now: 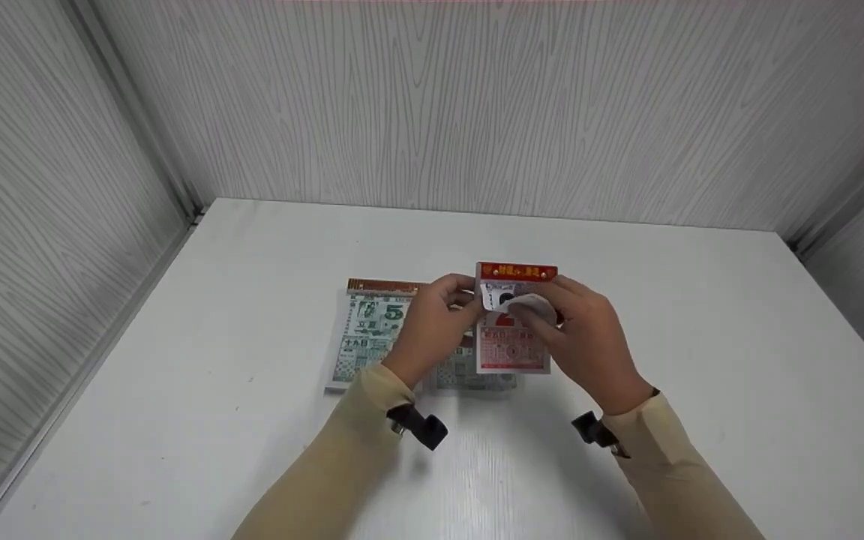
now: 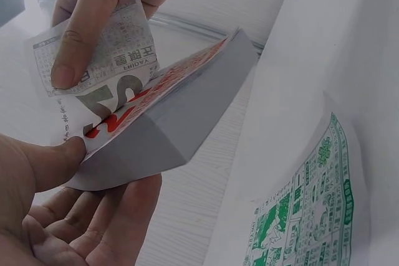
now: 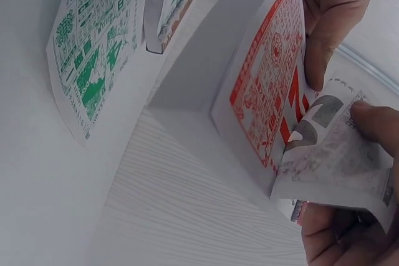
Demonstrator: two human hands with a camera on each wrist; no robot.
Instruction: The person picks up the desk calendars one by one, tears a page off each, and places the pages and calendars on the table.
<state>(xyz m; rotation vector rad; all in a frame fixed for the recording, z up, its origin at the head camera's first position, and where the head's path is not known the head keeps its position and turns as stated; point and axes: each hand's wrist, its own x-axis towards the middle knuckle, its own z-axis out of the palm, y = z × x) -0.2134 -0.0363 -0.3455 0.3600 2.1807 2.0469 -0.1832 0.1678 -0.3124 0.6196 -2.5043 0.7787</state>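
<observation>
A tear-off calendar with a red header strip is held above the table, its uncovered sheet printed in red. My left hand grips its left edge, thumb on the front and fingers behind the pad. My right hand pinches a thin top page at its lower part, folded up off the pad, its upper end still at the header. In the right wrist view the lifted page curls between thumb and fingers. Large dark print shows on it.
On the white table lies a green-printed calendar with a brown header strip, partly behind my left hand. Another green-printed calendar lies beside it, mostly hidden under the held one. Wood-grain panels close in the back and sides.
</observation>
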